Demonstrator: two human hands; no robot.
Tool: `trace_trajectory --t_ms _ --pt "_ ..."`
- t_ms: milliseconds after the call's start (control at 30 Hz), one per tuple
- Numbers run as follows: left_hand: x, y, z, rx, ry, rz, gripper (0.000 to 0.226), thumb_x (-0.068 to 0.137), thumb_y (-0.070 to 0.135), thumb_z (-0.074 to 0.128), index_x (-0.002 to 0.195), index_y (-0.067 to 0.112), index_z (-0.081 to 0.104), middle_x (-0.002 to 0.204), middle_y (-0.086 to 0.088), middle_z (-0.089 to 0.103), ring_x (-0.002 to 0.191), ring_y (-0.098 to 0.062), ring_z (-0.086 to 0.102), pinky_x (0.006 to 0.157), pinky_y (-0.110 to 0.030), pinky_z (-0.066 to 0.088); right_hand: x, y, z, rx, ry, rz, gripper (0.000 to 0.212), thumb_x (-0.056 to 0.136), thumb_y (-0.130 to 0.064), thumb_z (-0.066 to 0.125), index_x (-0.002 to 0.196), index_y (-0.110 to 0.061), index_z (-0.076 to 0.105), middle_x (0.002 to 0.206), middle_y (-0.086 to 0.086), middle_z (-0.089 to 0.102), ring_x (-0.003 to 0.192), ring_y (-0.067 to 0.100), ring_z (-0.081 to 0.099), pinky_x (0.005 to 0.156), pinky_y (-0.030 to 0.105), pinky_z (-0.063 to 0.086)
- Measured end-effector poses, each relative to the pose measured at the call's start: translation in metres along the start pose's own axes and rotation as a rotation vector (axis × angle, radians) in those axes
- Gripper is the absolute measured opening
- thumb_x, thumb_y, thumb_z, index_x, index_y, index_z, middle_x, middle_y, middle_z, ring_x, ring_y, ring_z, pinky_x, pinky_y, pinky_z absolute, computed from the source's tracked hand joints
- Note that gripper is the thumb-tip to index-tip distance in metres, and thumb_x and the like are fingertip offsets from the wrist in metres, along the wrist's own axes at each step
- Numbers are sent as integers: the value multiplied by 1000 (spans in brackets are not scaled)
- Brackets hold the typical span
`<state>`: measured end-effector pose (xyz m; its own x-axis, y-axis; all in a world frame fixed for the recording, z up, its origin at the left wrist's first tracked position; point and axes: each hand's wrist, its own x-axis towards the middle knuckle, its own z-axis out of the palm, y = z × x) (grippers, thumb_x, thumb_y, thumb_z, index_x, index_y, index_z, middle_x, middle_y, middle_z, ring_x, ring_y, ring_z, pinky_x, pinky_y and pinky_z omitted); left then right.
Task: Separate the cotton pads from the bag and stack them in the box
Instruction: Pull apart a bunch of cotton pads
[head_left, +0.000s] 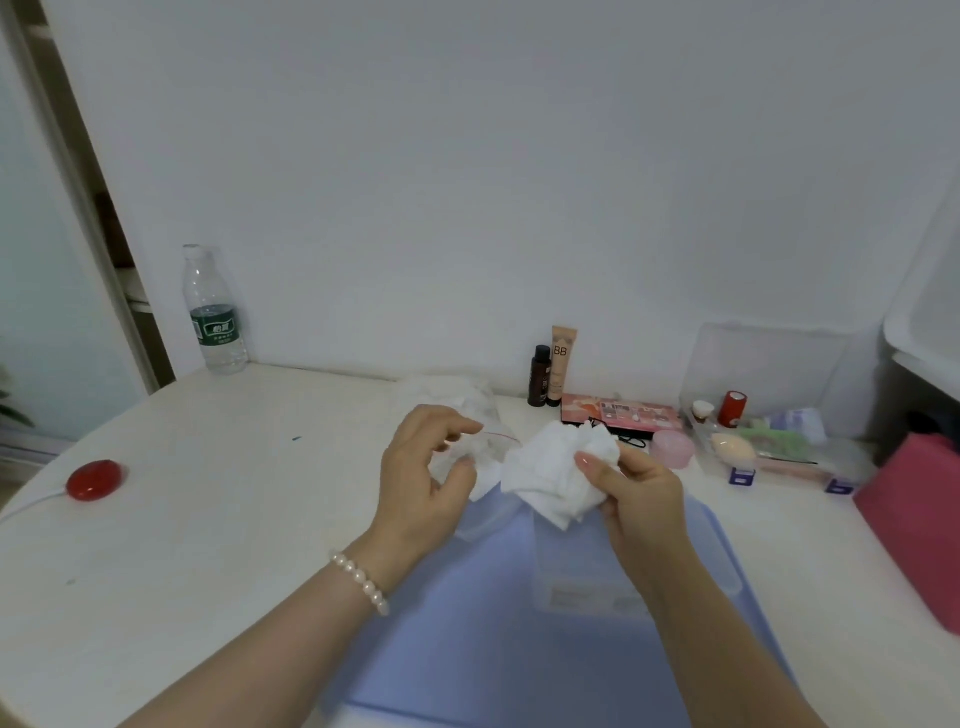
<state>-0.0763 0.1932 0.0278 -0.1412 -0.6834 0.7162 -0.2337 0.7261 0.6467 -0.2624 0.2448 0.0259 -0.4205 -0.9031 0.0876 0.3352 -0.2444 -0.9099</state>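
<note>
Right hand (636, 486) pinches bunch of white cotton pads (558, 467) above clear plastic box (587, 577) on pale blue mat (498, 649). Left hand (428, 475) grips clear zip bag (478, 436) (red seal line visible), just left of pads. White bench (208, 493) underneath; clear water bottle (214, 312) far left.

1. Soft, even light fills the room with a cool bluish cast; its source lies outside the view.
2. Shadows are faint: only a pale, diffuse one lies under the hands on the surface (218, 499).
3. No harsh glare; the red round object (95, 479) carries a small highlight.
4. Wide-angle distortion bends the door frame (78, 208) at the left and curves the surface's edge.
5. The picture is slightly soft throughout, and the far small things at the right look smeared.
</note>
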Motion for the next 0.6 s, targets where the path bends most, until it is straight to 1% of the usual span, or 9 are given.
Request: trace_trajectory --t_ms 67,133,200,233,300,367,433,500,600 --pt "7 23 13 -226 13 -257 15 78 26 54 88 20 64 92 6 61 85 -9 57 72 -18 48 3 -6 4 42 -22 -33 30 57 -9 73 87 -7 71 87 4 73 82 20 69 61 24 56" --pt "15 36 25 -463 64 -516 5 89 17 57 89 16 62 92 -2 62 89 -18 60 68 -23 51 7 -14 7 93 -57 -78 28 51 -15 77 79 -12 73 84 1 74 80 17 70 61 23 55" --pt "24 41 32 -605 116 -656 6 93 14 54 91 13 59 96 -8 63 94 -23 61 70 -28 51 14 -22 10 143 -116 -131 42 39 -28 88 77 -13 75 88 3 74 85 17 70 65 23 55" --pt "29 40 34 -664 108 -691 6 92 18 55 93 13 59 99 -8 64 95 -23 62 73 -30 52 18 -26 11 152 -130 -159 51 33 -34 92 76 -13 75 88 4 74 86 17 70 66 23 55" --pt "36 35 40 -818 -32 -744 28 88 34 61 106 14 57 106 -6 67 98 -23 65 81 -39 55 26 -32 12 132 -161 -222 56 29 -42 92 75 -15 75 84 4 73 83 16 70 66 23 55" --pt "41 32 47 -959 -201 -746 53 82 43 67 124 13 52 120 -9 65 106 -26 64 81 -44 55 31 -36 16 62 -216 -294 50 36 -43 91 76 -17 74 82 3 73 81 16 69 68 24 55" --pt "41 32 56 -1056 -290 -711 56 80 37 64 128 13 51 124 -13 63 108 -28 63 78 -44 56 36 -36 18 -79 -225 -356 34 51 -35 87 78 -19 74 82 2 72 80 14 67 69 26 54" --pt "40 31 64 -1102 -270 -676 49 81 26 61 128 12 52 122 -14 64 108 -32 63 82 -49 53 39 -32 20 -279 -198 -424 21 65 -22 79 85 -22 73 87 1 71 82 11 66 70 23 52" --pt "38 24 68 -1077 -117 -651 50 76 20 66 124 14 55 117 -13 67 105 -32 65 83 -55 53 42 -25 23 -672 -139 -561 35 74 -42 64 108 -34 64 105 -9 63 100 4 57 83 24 48"
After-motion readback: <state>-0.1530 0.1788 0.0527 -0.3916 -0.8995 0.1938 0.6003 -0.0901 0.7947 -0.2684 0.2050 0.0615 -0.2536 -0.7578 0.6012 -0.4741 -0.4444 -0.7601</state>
